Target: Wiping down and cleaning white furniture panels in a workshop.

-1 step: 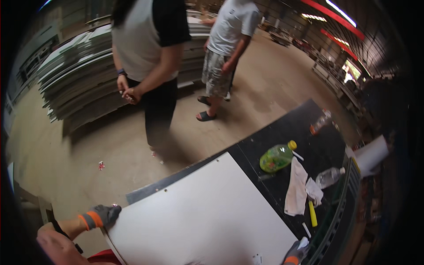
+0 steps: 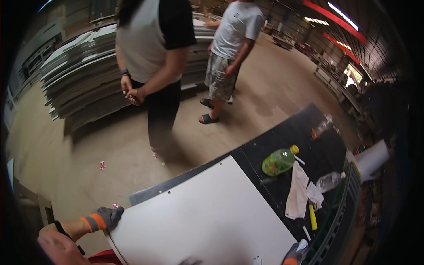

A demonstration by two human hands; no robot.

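A large white panel [image 2: 198, 212] lies flat on a black-topped table [image 2: 247, 150]. At its left corner, my left hand [image 2: 108, 217], in a grey glove with an orange cuff, is closed over the panel's edge. My right hand [image 2: 293, 256], gloved the same way, is at the panel's right edge, partly cut off by the frame's lower side. A small white crumpled scrap [image 2: 302, 245] shows in its fingers; whether it is cloth or paper I cannot tell. Small dark fittings or holes [image 2: 169, 192] dot the panel's far edge.
Right of the panel lie a green bottle with a yellow cap [image 2: 278, 162], a pale cloth [image 2: 297, 190], a yellow-handled tool [image 2: 313, 217], a clear bottle [image 2: 330, 181] and another bottle [image 2: 321, 128]. Two people [image 2: 152, 48] stand beyond the table, before stacked boards [image 2: 79, 73].
The view has shifted slightly, so everything sits a little lower and further right. Both hands keep their places at the panel.
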